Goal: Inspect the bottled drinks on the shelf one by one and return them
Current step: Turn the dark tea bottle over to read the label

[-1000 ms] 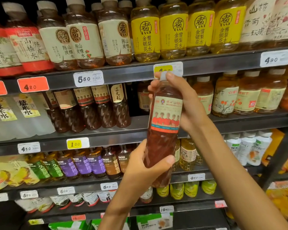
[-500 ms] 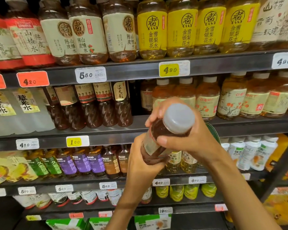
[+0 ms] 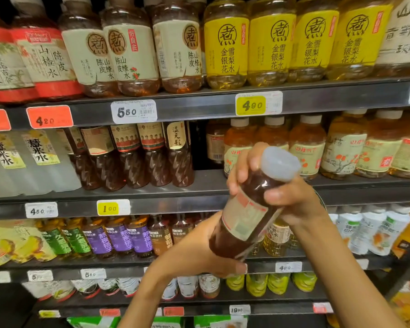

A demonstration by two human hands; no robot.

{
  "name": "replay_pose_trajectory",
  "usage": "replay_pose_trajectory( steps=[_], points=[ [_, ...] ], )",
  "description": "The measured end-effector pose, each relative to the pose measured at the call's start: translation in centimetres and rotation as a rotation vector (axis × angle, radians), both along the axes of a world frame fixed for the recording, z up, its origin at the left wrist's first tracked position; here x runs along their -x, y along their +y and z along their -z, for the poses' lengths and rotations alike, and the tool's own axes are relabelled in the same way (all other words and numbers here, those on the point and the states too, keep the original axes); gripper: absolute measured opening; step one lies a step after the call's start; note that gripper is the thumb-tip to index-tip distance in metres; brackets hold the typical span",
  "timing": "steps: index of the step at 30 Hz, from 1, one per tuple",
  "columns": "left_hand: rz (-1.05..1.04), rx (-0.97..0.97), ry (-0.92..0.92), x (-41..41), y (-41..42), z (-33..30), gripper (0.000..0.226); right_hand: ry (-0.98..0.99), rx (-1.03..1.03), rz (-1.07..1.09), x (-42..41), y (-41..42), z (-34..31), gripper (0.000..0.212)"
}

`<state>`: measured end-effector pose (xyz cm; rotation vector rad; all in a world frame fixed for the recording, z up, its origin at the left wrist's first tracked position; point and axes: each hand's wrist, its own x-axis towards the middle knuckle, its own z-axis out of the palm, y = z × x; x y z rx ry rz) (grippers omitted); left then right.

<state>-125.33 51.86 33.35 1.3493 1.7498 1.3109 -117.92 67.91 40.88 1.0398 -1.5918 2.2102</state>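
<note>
A dark bottle (image 3: pixel 246 216) is held tilted in front of the shelf (image 3: pixel 199 107), cap toward the camera. Its base is gripped by the curled fingers of the left hand (image 3: pixel 206 254); its neck is pinched by the right hand (image 3: pixel 282 195). Its blurred label seems beige.

The brown bottle (image 3: pixel 246 209) is blurred, so the text on its label cannot be read, and its base is covered by the left hand (image 3: pixel 206 254). The right hand (image 3: pixel 279 192) hides part of its neck. At the top edge of the frame the caps of the yellow bottles (image 3: pixel 270 43) are cut off. Small print on the price tag (image 3: pixel 134 111) at upper centre is too small to read. The green packs (image 3: pixel 156 323) at the bottom edge are cut off.
</note>
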Motion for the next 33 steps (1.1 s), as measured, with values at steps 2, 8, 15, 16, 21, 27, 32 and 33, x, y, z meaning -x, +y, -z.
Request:
replay_pose_trajectory(
  steps=[2,8,15,16,21,27,32,33],
  points=[
    [0.117,-0.028,-0.219,-0.4,-0.2,0.3,0.059,-0.071,0.154,-0.080,0.9,0.3,0.2,0.036],
    [-0.090,-0.092,-0.344,-1.0,0.0,1.1,0.050,-0.329,0.359,0.180,2.0,1.2,0.5,0.057],
    [-0.359,-0.207,-0.165,-2.3,1.8,0.8,0.051,-0.472,0.201,0.728,2.5,-0.6,0.5,0.037],
    [-0.326,-0.220,-0.179,-2.4,1.7,0.9,0.053,-0.455,0.217,0.724,2.5,-0.7,0.2,0.030],
    [-0.115,-0.181,-0.262,-1.7,0.3,0.1,0.051,-0.335,0.338,0.297,2.4,0.0,-1.1,0.048],
    [-0.214,-0.194,-0.081,-2.5,0.8,-0.5,0.039,-0.182,0.261,0.110,1.8,-0.3,-1.1,0.065],
    [-0.460,-0.350,-0.055,-3.0,1.6,-0.3,0.049,-0.206,0.017,0.551,0.5,-0.6,-0.9,0.053],
    [-0.493,-0.370,-0.025,-3.0,1.7,-0.2,0.052,-0.192,0.011,0.581,0.4,-0.9,-0.7,0.049]
  ],
)
